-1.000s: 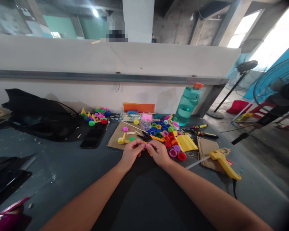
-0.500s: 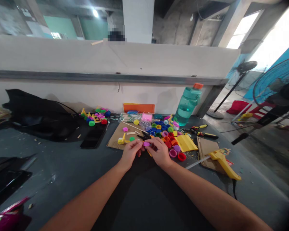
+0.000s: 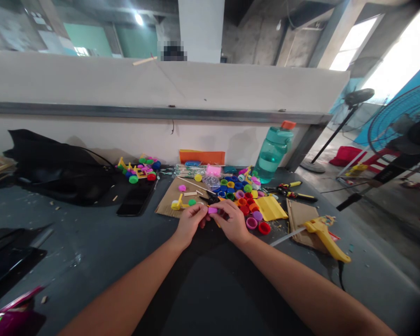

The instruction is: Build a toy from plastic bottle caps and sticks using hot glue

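Right now, your two hands meet over the dark table (image 3: 203, 289), with a small pink-purple piece (image 3: 213, 210) between their fingertips. Your right hand (image 3: 231, 218) has its thumb and fingers curled to a narrow pinch on that piece's right side. Your left hand (image 3: 193, 220) is drawn in just as small, its fingertips at the piece's left edge, though you cannot tell whether they grip it or only touch. Just beyond your left fingers lies a sheet of cardboard (image 3: 165, 206), bearing a yellow part (image 3: 178, 203), a green cap (image 3: 192, 202) and a small pink bit (image 3: 182, 188). Near your right knuckles spreads a cluster of coloured caps, among them a red cap (image 3: 264, 227) and a purple ring (image 3: 251, 223), with a yellow sheet (image 3: 272, 208) beside them. Farther to your right, a yellow glue gun (image 3: 325, 234) lies partly over another piece of cardboard, and a teal bottle (image 3: 271, 154) with an orange lid stands behind the caps. Off to your left, a black phone (image 3: 135, 200) lies flat, near a black bag (image 3: 56, 170).
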A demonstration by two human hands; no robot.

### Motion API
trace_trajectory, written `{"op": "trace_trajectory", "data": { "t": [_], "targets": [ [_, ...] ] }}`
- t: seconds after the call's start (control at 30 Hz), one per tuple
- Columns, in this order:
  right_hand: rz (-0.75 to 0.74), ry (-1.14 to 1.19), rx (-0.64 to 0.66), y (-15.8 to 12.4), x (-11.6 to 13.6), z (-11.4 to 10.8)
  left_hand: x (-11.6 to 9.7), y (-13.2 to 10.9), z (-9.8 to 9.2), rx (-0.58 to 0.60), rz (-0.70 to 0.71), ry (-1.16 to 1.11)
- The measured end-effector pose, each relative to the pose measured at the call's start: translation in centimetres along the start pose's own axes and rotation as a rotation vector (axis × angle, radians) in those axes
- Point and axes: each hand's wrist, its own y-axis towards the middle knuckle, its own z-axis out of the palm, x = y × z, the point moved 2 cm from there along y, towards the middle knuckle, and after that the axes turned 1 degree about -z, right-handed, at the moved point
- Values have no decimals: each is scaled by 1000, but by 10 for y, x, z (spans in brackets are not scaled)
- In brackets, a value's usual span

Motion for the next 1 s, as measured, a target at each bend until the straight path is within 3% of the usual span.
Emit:
{"op": "trace_trajectory", "data": {
  "t": [0.57, 1.0],
  "targets": [
    [42, 138, 24, -1, -6, 4, -1, 0, -2, 64, 21, 72],
    [67, 111, -4, -1, -1, 1, -1, 0, 0, 61, 23, 17]
  ]
}}
